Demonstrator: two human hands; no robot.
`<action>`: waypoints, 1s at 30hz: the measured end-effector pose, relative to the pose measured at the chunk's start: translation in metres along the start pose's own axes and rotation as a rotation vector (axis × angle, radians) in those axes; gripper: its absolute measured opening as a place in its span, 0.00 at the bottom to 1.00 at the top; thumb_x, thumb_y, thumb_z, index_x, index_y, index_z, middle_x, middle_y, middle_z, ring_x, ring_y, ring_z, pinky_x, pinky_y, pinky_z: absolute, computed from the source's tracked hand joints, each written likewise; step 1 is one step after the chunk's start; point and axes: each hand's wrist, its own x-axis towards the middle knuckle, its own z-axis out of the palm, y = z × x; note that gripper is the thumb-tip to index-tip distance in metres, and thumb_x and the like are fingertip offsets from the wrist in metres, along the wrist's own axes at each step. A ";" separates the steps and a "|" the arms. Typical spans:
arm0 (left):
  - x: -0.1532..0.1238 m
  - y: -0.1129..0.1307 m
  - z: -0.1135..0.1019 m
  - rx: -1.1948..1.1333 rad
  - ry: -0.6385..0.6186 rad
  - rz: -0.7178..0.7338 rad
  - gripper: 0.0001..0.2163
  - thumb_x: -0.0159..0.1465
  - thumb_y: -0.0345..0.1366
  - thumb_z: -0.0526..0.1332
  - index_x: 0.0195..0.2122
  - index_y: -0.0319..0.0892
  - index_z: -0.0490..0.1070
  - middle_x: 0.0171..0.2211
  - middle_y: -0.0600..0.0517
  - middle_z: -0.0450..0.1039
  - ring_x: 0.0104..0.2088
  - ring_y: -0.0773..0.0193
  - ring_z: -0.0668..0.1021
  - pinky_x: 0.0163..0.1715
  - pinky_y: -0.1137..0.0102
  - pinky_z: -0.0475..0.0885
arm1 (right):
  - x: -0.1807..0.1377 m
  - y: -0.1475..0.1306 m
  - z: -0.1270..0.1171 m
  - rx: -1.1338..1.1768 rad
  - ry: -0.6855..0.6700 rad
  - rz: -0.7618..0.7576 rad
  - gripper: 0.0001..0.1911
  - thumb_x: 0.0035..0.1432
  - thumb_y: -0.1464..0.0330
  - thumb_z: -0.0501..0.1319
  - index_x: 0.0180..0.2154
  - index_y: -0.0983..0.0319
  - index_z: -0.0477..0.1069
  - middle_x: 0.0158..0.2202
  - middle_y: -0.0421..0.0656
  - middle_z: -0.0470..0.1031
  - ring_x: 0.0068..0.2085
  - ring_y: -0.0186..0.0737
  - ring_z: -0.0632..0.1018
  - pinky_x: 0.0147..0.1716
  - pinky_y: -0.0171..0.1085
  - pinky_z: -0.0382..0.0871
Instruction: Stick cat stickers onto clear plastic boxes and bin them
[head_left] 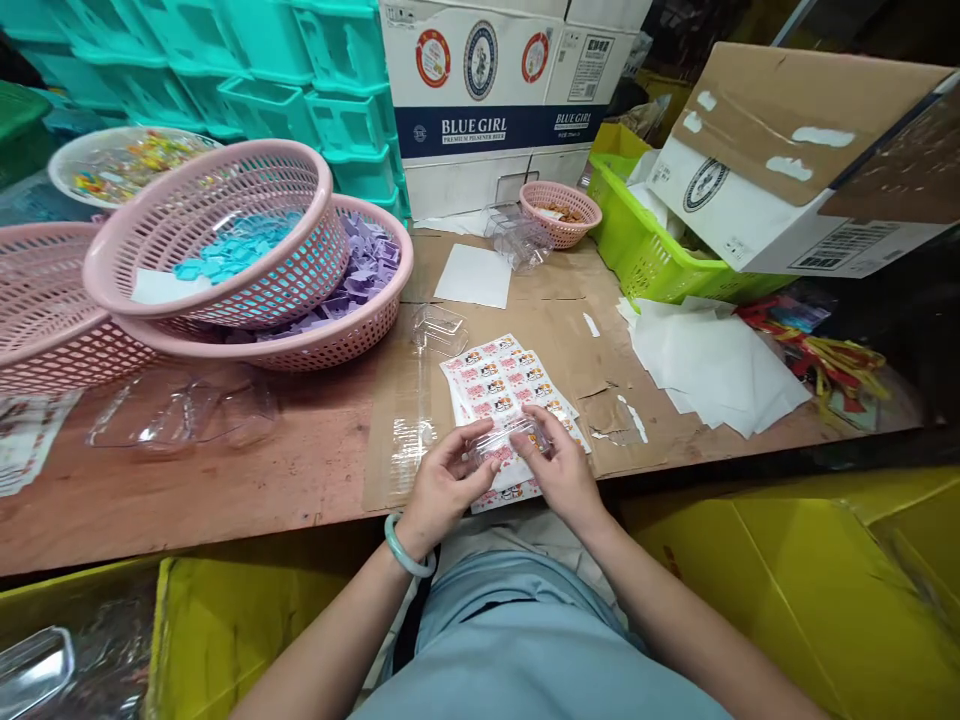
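Between my two hands is a small clear plastic box, held low over the table's front edge. My left hand, with a pale green bangle at the wrist, grips its left side between thumb and fingers. On the right side, my right hand has its thumb on top and its fingers curled around the far edge. Printed sticker sheets with cartoon cats and pink print lie beneath and just beyond the box. Whatever is inside the box I cannot make out.
Pink baskets with blue and purple pieces stand at left. Clear plastic boxes lie on the cardboard. White sheets are at right, near a green crate and cartons. A small pink basket stands behind.
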 end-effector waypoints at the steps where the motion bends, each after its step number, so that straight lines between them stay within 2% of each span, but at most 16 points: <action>1: -0.002 0.001 -0.001 -0.019 0.007 0.000 0.21 0.56 0.40 0.68 0.49 0.39 0.71 0.54 0.43 0.72 0.53 0.55 0.75 0.51 0.62 0.73 | 0.002 -0.001 -0.001 0.059 0.011 0.015 0.24 0.59 0.52 0.59 0.50 0.61 0.70 0.49 0.49 0.75 0.47 0.45 0.76 0.47 0.42 0.70; 4: -0.006 0.006 -0.003 -0.066 0.031 0.021 0.21 0.56 0.40 0.67 0.50 0.39 0.70 0.54 0.42 0.71 0.55 0.54 0.74 0.53 0.62 0.72 | 0.007 -0.005 -0.007 0.221 0.030 0.090 0.24 0.62 0.50 0.53 0.46 0.62 0.73 0.47 0.50 0.77 0.48 0.46 0.76 0.44 0.41 0.73; 8: -0.009 0.013 -0.004 -0.068 0.077 0.051 0.20 0.57 0.39 0.67 0.49 0.40 0.69 0.57 0.42 0.69 0.57 0.54 0.72 0.54 0.62 0.71 | 0.008 -0.016 -0.004 0.298 -0.102 0.155 0.28 0.60 0.47 0.53 0.51 0.60 0.70 0.55 0.49 0.71 0.52 0.47 0.74 0.39 0.38 0.75; 10: -0.009 0.013 -0.005 -0.052 0.107 0.057 0.20 0.57 0.39 0.67 0.49 0.40 0.69 0.56 0.42 0.69 0.57 0.54 0.72 0.55 0.62 0.71 | 0.008 -0.017 -0.002 0.252 -0.071 0.109 0.25 0.61 0.50 0.56 0.51 0.60 0.70 0.54 0.48 0.72 0.52 0.45 0.75 0.43 0.39 0.74; 13: -0.006 0.006 -0.006 -0.016 0.159 0.058 0.21 0.57 0.40 0.66 0.50 0.40 0.69 0.56 0.42 0.69 0.57 0.54 0.71 0.55 0.62 0.71 | 0.011 -0.013 -0.003 0.104 0.065 -0.079 0.16 0.62 0.57 0.58 0.45 0.60 0.72 0.48 0.47 0.74 0.49 0.42 0.75 0.49 0.41 0.70; 15: -0.004 -0.001 -0.006 0.022 0.167 0.068 0.21 0.58 0.39 0.66 0.52 0.41 0.68 0.58 0.42 0.67 0.57 0.55 0.71 0.56 0.61 0.70 | 0.012 -0.010 -0.005 -0.006 0.099 -0.198 0.11 0.62 0.61 0.59 0.42 0.60 0.73 0.43 0.45 0.74 0.46 0.41 0.75 0.48 0.40 0.69; 18: -0.002 -0.012 -0.004 0.085 0.170 0.107 0.21 0.59 0.39 0.65 0.53 0.43 0.69 0.60 0.44 0.64 0.58 0.55 0.70 0.57 0.62 0.69 | 0.012 -0.011 -0.007 -0.108 0.076 -0.286 0.07 0.61 0.65 0.59 0.39 0.59 0.73 0.40 0.44 0.74 0.41 0.40 0.76 0.44 0.39 0.71; 23: -0.003 -0.018 -0.001 0.162 0.194 0.144 0.20 0.59 0.38 0.65 0.53 0.45 0.71 0.60 0.45 0.64 0.59 0.55 0.70 0.55 0.64 0.70 | 0.011 -0.017 -0.005 -0.154 0.094 -0.321 0.05 0.60 0.69 0.61 0.39 0.60 0.74 0.38 0.43 0.74 0.40 0.39 0.76 0.43 0.38 0.71; 30: -0.003 -0.017 0.001 0.201 0.206 0.150 0.19 0.59 0.39 0.65 0.52 0.45 0.71 0.59 0.44 0.64 0.59 0.55 0.69 0.54 0.64 0.70 | 0.015 -0.019 -0.004 -0.092 0.081 -0.250 0.05 0.59 0.68 0.61 0.36 0.59 0.76 0.38 0.44 0.75 0.41 0.40 0.76 0.43 0.39 0.71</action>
